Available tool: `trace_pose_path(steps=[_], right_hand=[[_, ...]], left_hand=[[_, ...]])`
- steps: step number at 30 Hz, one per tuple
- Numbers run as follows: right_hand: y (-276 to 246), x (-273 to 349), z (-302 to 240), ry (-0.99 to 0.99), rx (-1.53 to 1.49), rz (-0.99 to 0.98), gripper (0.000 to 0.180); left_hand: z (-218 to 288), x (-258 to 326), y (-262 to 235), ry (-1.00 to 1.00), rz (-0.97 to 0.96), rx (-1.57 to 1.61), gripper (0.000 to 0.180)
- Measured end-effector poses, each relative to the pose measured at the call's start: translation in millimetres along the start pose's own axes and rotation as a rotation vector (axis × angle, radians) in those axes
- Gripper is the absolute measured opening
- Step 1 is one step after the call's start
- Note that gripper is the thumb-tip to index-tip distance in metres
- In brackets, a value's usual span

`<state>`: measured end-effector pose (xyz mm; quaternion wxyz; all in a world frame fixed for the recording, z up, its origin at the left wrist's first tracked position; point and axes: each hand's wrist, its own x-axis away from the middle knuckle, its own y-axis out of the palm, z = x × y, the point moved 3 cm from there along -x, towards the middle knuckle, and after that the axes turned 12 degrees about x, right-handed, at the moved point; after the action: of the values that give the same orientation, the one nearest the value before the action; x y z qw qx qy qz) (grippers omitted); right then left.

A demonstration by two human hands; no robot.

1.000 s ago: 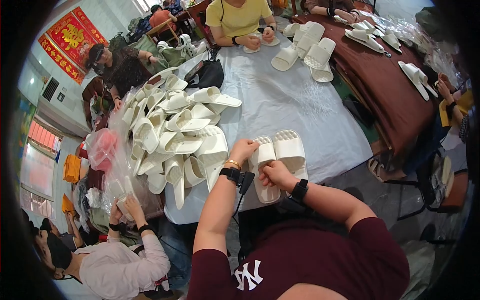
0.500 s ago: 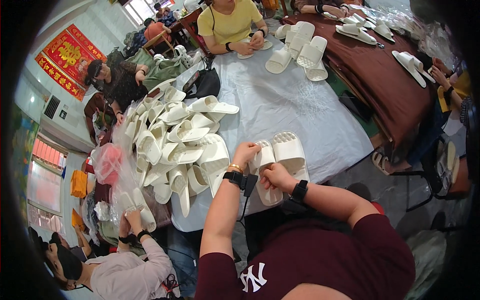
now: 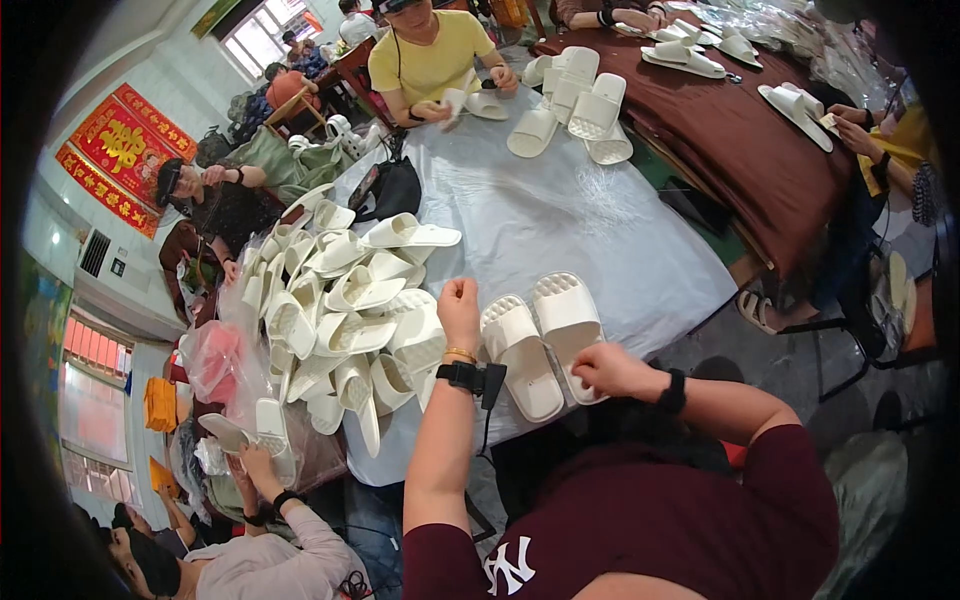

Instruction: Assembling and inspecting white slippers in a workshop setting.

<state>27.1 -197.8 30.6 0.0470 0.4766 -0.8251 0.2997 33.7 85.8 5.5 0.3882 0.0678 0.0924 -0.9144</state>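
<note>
Two white slippers lie side by side on the table in front of me, toes pointing away. My left hand (image 3: 460, 312) is raised just left of the left slipper (image 3: 520, 348), its fingers curled closed. Whatever those fingers hold, if anything, is hidden. My right hand (image 3: 610, 371) is at the heel end of the right slipper (image 3: 568, 318), thumb and fingers pinched together and overlapping its edge. Anything between these fingertips is too small to make out. A large heap of white slippers (image 3: 345, 290) lies to the left of my left hand.
A grey-white sheet (image 3: 470, 210) covers the table. Slippers (image 3: 575, 90) are stacked at the far side, beside tangled clear threads (image 3: 600, 190). A black bag (image 3: 390, 190) lies behind the heap. Co-workers sit around; a brown-covered table (image 3: 740, 150) stands at right.
Both hands have come off the left slipper: my left hand moved up and left, my right hand moved right. The person at lower left now holds two slippers apart.
</note>
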Motion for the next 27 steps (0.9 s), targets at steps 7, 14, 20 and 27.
trace_pose_path(steps=[7,14,20,27], right_hand=[[-26.2,23.8,-10.5,-0.364,0.655,0.584,0.011],[12.5,13.8,-2.3,-0.686,0.694,0.454,0.007],[25.2,6.0,-2.3,-0.828,0.667,0.302,0.008],[11.7,-14.3,2.2,-0.743,0.83,0.381,0.006]], left_hand=[[26.4,19.8,57.4,0.084,-0.406,-0.087,0.021],[6.7,32.2,85.3,-0.034,-0.594,-0.092,0.02],[3.4,33.8,85.8,-0.012,-0.588,-0.095,0.02],[6.5,32.0,85.4,-0.061,-0.615,-0.108,0.021]])
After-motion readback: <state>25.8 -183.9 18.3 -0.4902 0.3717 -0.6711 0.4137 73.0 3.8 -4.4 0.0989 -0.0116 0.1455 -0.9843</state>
